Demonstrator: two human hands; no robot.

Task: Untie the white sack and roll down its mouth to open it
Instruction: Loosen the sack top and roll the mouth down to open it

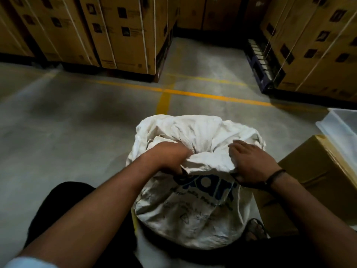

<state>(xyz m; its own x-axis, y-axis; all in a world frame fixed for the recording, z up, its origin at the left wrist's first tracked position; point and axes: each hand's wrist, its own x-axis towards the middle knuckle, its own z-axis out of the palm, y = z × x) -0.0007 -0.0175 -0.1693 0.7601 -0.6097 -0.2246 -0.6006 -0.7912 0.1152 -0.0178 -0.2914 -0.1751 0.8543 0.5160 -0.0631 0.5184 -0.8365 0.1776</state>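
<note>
Sack (193, 213) of white fabric, viewed from above, standing upright on the concrete floor (77, 120) close in front of the person, between the dark-clad legs. Blue lettering and smaller dark print are carried on its near face; the words are too blurred to be read. The upper part is crumpled, and the far side of the mouth is bunched into a thick, bulging fold. A loose flap of the near rim is stretched between the hands. The left hand (170, 157) is closed on the left end of this flap, with the fingers curled into the cloth. The right hand (251, 163) is laid over the right end, with the fingers bent over the top of the fold and gripping it; its thumb is hidden. A dark band (275, 175) is worn on the right wrist. The inside of the sack is not shown, and it cannot be told whether any tie is left on it.

A brown box (318, 182) is set just beside the sack on the right, and a pale tub (342, 124) lies beyond that box at the frame edge. Part of a foot (255, 229) is seen between sack and box. Yellow lines (193, 92) are painted across the floor beyond the sack. Strapped cartons (123, 31) are stacked along the far side, well apart from the sack.
</note>
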